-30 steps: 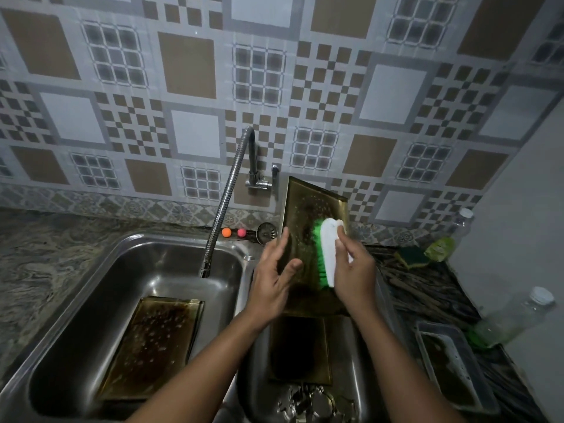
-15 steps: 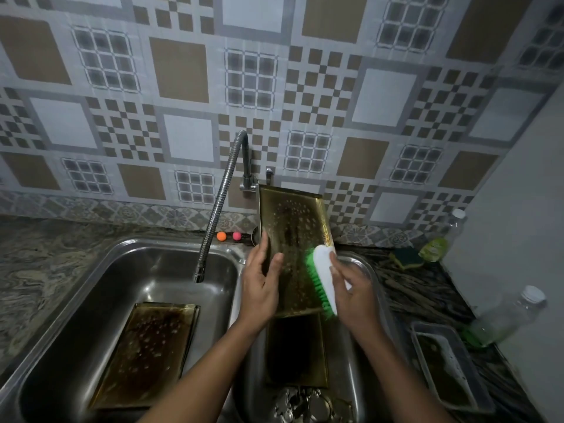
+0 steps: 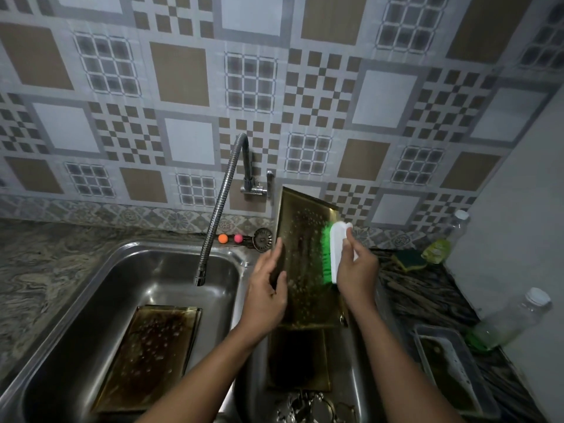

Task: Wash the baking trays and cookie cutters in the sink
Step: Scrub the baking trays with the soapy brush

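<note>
- Baking tray in hand (image 3: 305, 257): brownish, shallow-rimmed, sudsy. Stands nearly upright over the right basin, lower edge down in the basin, top edge near the tiled wall.
- Left hand (image 3: 268, 288): wrapped around the tray's left long edge, thumb on the face, steadying it.
- Right hand (image 3: 355, 270): closed around the white back of the scrubbing brush (image 3: 334, 251), green bristles pressed to the tray's face near its right rim.
- Handling, judged: stiff sheet metal, fairly light, slick with soap. Best held by the raised rim along a long side, with the bottom edge braced against the basin so it cannot skid.
- Second tray (image 3: 297, 358): lies flat in the right basin, below the held one.
- Third tray (image 3: 149, 355): flat in the left basin, spotted with foam.
- Cookie cutters (image 3: 311, 407): metal pieces heaped at the near end of the right basin; shapes blurred.
- Sink (image 3: 91, 288): double steel basin.
- Tap (image 3: 219, 209): flexible spout hanging over the left basin; no water seen running.
- Counter, right: sponge (image 3: 410, 259), two plastic bottles (image 3: 512, 322), a rectangular container (image 3: 451, 367).
</note>
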Demonstrator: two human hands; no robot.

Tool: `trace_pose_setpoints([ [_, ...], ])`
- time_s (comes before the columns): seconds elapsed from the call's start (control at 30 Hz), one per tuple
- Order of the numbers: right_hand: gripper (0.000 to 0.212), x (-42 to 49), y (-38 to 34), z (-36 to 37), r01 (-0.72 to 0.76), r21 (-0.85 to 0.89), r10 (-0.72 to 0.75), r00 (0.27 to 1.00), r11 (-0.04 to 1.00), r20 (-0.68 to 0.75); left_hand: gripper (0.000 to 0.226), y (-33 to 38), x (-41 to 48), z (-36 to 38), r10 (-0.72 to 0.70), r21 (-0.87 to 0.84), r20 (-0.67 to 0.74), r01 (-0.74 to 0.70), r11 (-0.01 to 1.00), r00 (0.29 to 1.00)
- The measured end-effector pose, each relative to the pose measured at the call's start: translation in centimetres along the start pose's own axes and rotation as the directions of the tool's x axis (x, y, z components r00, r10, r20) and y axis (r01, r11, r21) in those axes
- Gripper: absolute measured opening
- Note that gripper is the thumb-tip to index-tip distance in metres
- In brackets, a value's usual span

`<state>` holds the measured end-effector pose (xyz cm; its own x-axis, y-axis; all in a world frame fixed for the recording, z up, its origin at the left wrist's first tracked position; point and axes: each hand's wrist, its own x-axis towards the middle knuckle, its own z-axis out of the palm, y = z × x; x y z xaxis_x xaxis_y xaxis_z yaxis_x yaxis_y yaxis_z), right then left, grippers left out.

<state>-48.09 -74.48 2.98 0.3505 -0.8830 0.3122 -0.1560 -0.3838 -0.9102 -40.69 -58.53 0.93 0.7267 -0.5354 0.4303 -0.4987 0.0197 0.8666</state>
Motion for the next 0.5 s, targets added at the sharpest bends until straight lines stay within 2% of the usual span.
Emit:
trace_pose_setpoints([
  [0.07,0.034,2.2,-1.7,0.4,-0.043,0.029,0.043,0.999,0.999,-0.011,0.064,0.0,-0.5,0.1,0.016,0.000,0.058,-0.016,1.000,0.998],
  [0.13,0.034,3.2,-3.3,1.2,-0.037,0.043,0.036,0.999,0.998,0.037,0.063,-0.1,-0.3,0.1,0.016,0.004,0.060,-0.016,1.000,0.998],
  [0.23,0.035,2.0,-5.5,3.0,0.087,0.037,-0.092,0.984,0.996,0.155,0.063,-0.2,0.6,-0.1,0.000,0.018,0.065,-0.001,1.000,0.998],
  [0.37,0.035,0.2,-5.6,4.0,0.264,0.056,-0.265,0.888,0.963,0.375,0.065,-1.0,0.6,-0.5,-0.033,0.026,0.041,0.032,0.999,0.999],
  [0.43,0.035,0.5,-4.1,3.0,0.280,-0.022,-0.253,0.896,0.960,0.366,0.064,-1.5,0.5,-0.9,-0.053,0.018,0.007,0.053,0.998,0.999],
  [0.5,0.035,1.5,-2.3,1.5,0.191,-0.081,-0.160,0.943,0.978,0.292,0.065,-1.4,0.1,-1.3,-0.063,0.027,0.004,0.063,0.998,0.998],
])
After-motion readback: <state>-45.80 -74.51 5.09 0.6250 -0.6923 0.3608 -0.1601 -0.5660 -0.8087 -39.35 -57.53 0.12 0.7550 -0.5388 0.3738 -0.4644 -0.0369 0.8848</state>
